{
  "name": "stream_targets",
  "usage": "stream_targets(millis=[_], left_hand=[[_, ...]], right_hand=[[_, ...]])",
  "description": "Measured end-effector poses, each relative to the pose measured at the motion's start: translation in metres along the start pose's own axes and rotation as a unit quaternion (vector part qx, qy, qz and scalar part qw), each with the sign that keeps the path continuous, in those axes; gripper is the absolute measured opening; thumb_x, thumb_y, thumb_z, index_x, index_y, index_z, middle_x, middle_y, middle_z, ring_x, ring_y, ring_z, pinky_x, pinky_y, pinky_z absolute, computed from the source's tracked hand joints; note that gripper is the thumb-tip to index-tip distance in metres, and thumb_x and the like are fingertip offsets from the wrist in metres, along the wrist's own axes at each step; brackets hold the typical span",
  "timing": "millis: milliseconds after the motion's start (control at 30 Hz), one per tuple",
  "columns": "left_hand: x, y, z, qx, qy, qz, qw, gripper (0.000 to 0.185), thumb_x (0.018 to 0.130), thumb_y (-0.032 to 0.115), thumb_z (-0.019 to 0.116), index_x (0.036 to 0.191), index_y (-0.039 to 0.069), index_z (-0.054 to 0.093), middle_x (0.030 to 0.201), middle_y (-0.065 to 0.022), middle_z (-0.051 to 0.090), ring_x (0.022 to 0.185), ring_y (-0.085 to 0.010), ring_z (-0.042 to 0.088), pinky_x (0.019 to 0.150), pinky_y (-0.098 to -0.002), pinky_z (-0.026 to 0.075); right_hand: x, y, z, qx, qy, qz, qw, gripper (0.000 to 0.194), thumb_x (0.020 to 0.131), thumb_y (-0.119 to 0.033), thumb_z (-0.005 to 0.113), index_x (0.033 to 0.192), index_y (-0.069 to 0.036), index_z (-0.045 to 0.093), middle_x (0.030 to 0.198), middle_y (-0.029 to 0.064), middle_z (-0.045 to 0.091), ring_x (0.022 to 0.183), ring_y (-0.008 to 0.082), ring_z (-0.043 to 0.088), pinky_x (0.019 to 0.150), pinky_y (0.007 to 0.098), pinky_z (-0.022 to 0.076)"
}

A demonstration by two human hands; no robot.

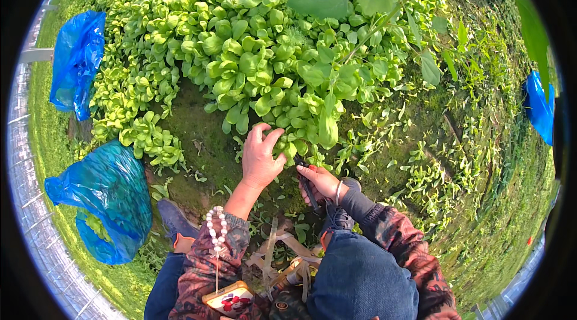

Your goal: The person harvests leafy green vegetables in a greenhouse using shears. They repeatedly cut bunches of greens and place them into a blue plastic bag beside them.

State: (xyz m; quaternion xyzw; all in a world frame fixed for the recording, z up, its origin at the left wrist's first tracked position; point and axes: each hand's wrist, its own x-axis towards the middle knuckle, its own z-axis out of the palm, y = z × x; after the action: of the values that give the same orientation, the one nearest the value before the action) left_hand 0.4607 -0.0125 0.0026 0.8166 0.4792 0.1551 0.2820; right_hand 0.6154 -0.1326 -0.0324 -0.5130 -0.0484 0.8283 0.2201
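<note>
My left hand (263,155) is at the near edge of a dense bed of leafy greens (243,56), its thumb and fingers around the leaves of a small plant (288,142). Whether it grips them firmly is hard to tell. Close by on the right, my right hand (318,183) is closed on a dark-handled tool (309,184). The tool's far end points up to the base of the greens and is partly hidden by leaves, so its exact kind cannot be told.
A filled blue plastic bag (112,198) lies left of my feet, with another blue bag (77,63) beyond it. A third blue bag (539,108) is at far right. Cut leaves (421,171) litter the soil. A tall broad-leaved weed (383,17) leans over the bed.
</note>
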Motion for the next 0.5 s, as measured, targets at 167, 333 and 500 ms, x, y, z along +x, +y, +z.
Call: stream_targets(millis=[167, 333, 500], left_hand=[[-0.007, -0.008, 0.01, -0.024, 0.035, -0.045, 0.998, 0.03, 0.061, 0.004, 0.076, 0.089, 0.006, 0.067, 0.106, -0.0099, 0.055, 0.083, -0.0265, 0.054, 0.078, -0.0385, 0.048], [-0.008, 0.0, 0.012, 0.035, 0.024, 0.016, 0.999, 0.052, 0.062, 0.008, 0.078, 0.111, 0.012, 0.062, 0.109, -0.0086, 0.053, 0.083, -0.0257, 0.054, 0.077, -0.0389, 0.047], [0.002, 0.01, 0.016, 0.068, 0.015, 0.054, 0.996, 0.042, 0.063, 0.01, 0.076, 0.104, 0.012, 0.066, 0.109, -0.0092, 0.052, 0.087, -0.0259, 0.054, 0.079, -0.0398, 0.046]], right_hand=[[-0.01, 0.01, -0.01, -0.024, -0.054, -0.013, 0.998, 0.048, 0.096, -0.052, 0.051, 0.08, -0.007, 0.049, 0.055, 0.004, 0.051, 0.041, 0.0175, 0.053, 0.038, 0.0307, 0.0453], [-0.016, 0.011, -0.02, 0.034, -0.051, 0.03, 0.998, 0.048, 0.097, -0.052, 0.046, 0.093, -0.005, 0.057, 0.074, 0.0108, 0.067, 0.064, 0.0214, 0.069, 0.058, 0.0328, 0.0584], [-0.004, -0.007, -0.014, 0.022, -0.02, 0.009, 1.0, 0.048, 0.096, -0.053, 0.049, 0.089, -0.006, 0.054, 0.064, 0.0062, 0.059, 0.049, 0.0177, 0.06, 0.044, 0.0301, 0.051]])
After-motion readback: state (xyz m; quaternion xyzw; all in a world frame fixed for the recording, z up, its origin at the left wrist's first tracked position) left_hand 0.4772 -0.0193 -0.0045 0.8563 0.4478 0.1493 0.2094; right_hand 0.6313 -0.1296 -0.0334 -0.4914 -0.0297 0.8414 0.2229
